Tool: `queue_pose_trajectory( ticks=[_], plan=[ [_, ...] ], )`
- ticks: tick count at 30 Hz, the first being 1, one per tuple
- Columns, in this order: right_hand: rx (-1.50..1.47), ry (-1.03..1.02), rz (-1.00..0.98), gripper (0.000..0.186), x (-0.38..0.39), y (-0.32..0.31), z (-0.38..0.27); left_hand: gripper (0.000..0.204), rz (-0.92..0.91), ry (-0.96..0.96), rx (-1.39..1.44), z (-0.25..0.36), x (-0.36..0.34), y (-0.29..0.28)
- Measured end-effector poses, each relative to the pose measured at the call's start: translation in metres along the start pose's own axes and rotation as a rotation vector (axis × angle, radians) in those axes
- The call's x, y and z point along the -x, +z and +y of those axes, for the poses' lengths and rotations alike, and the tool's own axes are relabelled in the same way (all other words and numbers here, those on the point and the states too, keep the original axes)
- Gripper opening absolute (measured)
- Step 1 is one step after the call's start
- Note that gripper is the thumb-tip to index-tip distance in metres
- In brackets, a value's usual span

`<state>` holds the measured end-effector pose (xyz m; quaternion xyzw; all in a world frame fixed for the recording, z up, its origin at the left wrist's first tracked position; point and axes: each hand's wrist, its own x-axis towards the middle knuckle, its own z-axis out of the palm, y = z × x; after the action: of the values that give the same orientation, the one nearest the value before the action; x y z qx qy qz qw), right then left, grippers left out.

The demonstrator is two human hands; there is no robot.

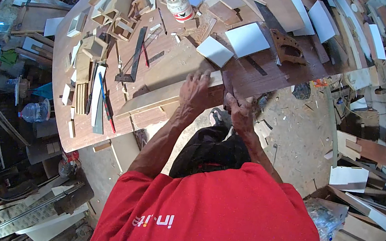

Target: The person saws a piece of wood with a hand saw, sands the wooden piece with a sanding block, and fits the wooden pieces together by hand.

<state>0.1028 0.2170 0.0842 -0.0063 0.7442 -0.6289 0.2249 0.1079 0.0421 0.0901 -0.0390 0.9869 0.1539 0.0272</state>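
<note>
A long pale wooden board lies along the near edge of the workbench, its right end close to my body. My left hand is laid over this board near its right end, fingers over the top, gripping it. Just past that end, my right hand is closed on something dark and narrow that I cannot make out, as the fingers cover most of it. Beyond the board are two white-faced panels and a black try square.
The workbench carries small open wooden boxes, a white tub, a brown cut-out piece and a blue-and-red pencil-like stick. Wood offcuts pile up at right. A clear plastic jug stands at left.
</note>
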Motion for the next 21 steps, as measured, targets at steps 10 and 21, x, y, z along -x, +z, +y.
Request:
queue_pose_trajectory(
  ticks=[10, 21],
  plan=[
    [0.475, -0.552, -0.042, 0.045, -0.045, 0.004, -0.004, 0.044, 0.363, 0.156, 0.026, -0.004, 0.029, -0.005],
    [0.326, -0.853, 0.076, 0.042, -0.005, 0.033, -0.078, 0.037, 0.508, 0.031, 0.026, -0.027, 0.028, -0.047]
  ],
)
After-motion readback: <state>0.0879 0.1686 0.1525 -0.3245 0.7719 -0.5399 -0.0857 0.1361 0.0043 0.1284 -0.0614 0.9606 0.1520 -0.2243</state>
